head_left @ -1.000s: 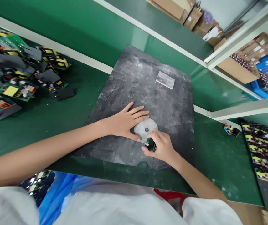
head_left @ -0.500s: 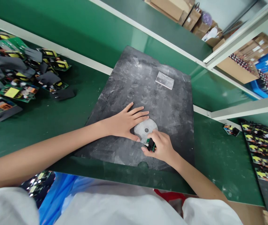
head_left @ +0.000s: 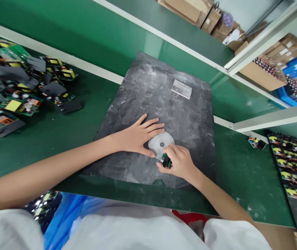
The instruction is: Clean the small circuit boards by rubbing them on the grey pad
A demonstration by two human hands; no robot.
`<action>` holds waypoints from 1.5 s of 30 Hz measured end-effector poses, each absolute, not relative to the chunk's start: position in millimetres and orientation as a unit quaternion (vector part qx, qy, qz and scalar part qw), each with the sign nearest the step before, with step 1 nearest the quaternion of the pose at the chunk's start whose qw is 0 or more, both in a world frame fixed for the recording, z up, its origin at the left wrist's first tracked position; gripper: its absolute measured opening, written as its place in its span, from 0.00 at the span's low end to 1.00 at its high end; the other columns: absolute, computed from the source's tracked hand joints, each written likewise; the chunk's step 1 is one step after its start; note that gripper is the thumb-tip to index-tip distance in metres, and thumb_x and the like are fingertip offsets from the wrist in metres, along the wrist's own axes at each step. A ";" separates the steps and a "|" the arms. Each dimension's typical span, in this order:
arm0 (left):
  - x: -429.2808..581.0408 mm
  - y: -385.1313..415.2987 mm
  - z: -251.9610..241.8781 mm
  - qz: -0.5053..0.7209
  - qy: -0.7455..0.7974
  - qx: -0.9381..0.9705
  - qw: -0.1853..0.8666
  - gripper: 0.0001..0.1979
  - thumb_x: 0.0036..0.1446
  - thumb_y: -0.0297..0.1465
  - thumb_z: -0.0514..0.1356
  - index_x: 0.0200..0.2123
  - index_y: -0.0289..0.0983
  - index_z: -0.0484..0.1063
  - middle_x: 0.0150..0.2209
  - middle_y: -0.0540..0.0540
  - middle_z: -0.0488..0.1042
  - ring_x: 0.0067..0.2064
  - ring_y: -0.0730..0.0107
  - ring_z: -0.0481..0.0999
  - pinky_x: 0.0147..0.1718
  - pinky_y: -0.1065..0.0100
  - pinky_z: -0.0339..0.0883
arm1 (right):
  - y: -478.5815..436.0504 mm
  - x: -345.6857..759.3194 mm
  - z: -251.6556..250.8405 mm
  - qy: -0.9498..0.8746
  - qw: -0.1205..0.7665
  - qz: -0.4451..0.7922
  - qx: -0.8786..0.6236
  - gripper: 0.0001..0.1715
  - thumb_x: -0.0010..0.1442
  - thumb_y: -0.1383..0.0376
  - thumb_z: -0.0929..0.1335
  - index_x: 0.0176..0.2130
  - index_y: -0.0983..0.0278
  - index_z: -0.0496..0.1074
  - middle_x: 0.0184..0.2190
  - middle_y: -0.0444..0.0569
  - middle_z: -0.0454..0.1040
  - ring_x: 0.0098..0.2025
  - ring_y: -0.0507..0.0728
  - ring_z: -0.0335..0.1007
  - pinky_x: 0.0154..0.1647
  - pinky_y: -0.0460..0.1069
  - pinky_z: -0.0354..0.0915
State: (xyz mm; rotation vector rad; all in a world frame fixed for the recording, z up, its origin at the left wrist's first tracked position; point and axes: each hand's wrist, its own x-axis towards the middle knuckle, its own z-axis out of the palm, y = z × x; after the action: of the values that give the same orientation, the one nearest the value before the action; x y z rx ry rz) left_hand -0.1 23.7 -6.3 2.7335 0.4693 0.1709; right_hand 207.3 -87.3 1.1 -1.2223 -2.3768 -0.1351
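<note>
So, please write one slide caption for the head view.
Right hand holds a small circuit board beside a grey disc; left hand lies spread alongside.

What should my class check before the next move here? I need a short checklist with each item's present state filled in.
1. Right hand grips the small circuit board: ok.
2. Left hand is open, at the edge of the grey disc: ok.
3. Grey disc lies on the dark mat: ok.
4. Small circuit board is fully visible: not ok; the right hand hides part of it.
5. Small circuit board touches the grey disc: cannot tell from this angle.
6. Flat rectangular piece lies apart from both hands: ok.
</note>
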 end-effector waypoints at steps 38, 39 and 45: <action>-1.2 24.2 -4.2 0.051 0.170 0.968 0.175 0.48 0.57 0.61 0.48 0.70 0.35 0.44 0.70 0.42 0.47 0.71 0.49 0.40 0.65 0.47 0.19 | -94.9 199.8 8.2 -0.847 0.182 -0.056 -0.496 0.15 0.60 0.55 0.63 0.28 0.62 0.62 0.21 0.42 0.62 0.22 0.50 0.60 0.22 0.45 0.52; -1.3 24.1 -4.4 0.054 0.170 0.968 0.175 0.48 0.57 0.61 0.48 0.70 0.35 0.44 0.70 0.42 0.47 0.71 0.48 0.40 0.65 0.46 0.20 | -95.8 198.8 8.5 -0.849 0.181 -0.058 -0.493 0.15 0.60 0.55 0.63 0.28 0.62 0.62 0.21 0.42 0.62 0.22 0.50 0.60 0.22 0.45 0.52; -0.7 23.3 -2.2 0.054 0.171 0.967 0.179 0.49 0.56 0.61 0.50 0.69 0.35 0.45 0.69 0.40 0.48 0.70 0.45 0.43 0.65 0.43 0.23 | -90.5 204.6 9.2 -0.817 0.168 -0.103 -0.542 0.16 0.60 0.54 0.64 0.30 0.63 0.63 0.22 0.43 0.64 0.20 0.49 0.59 0.21 0.45 0.50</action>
State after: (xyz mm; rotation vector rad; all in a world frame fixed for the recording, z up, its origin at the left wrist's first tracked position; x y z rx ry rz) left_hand -0.7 23.3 -2.2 2.7360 0.4827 0.1535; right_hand 204.6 -90.5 9.2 -1.5410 -2.3233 -0.2934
